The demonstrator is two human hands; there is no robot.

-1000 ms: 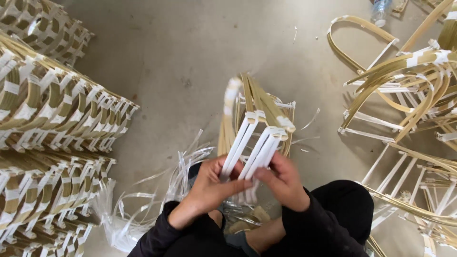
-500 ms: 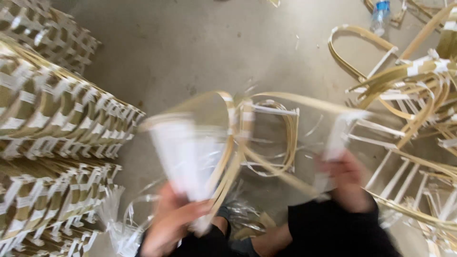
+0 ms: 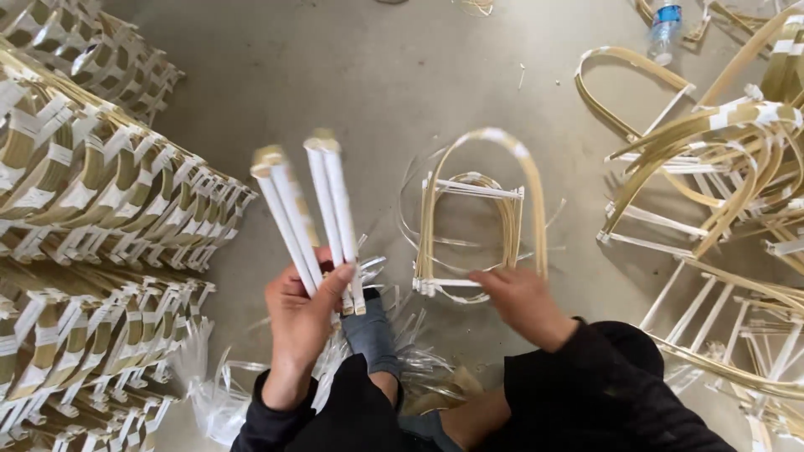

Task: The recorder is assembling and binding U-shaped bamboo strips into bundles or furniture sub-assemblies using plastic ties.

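My left hand (image 3: 303,316) grips a bundle of white-wrapped bamboo sticks (image 3: 310,209) that point up and away from me. My right hand (image 3: 523,303) rests on the near end of an arched bamboo frame (image 3: 481,213) lying flat on the grey concrete floor (image 3: 368,92). The frame has pale yellow strips bent into an arch and white-wrapped crossbars. My fingers lie over its lower crossbar. Whether they close around it is not visible. My foot in a grey sock (image 3: 368,335) sits between the two hands.
Tall stacks of finished woven bamboo pieces (image 3: 92,192) fill the left side. A loose heap of arched frames (image 3: 720,142) lies at the right. A plastic water bottle (image 3: 664,29) lies at the top right. Clear plastic wrap and strips (image 3: 213,393) lie by my knees.
A second ago both hands held one frame and sticks together in front of me. Now the frame lies on the floor under my right hand and my left hand holds the sticks alone.
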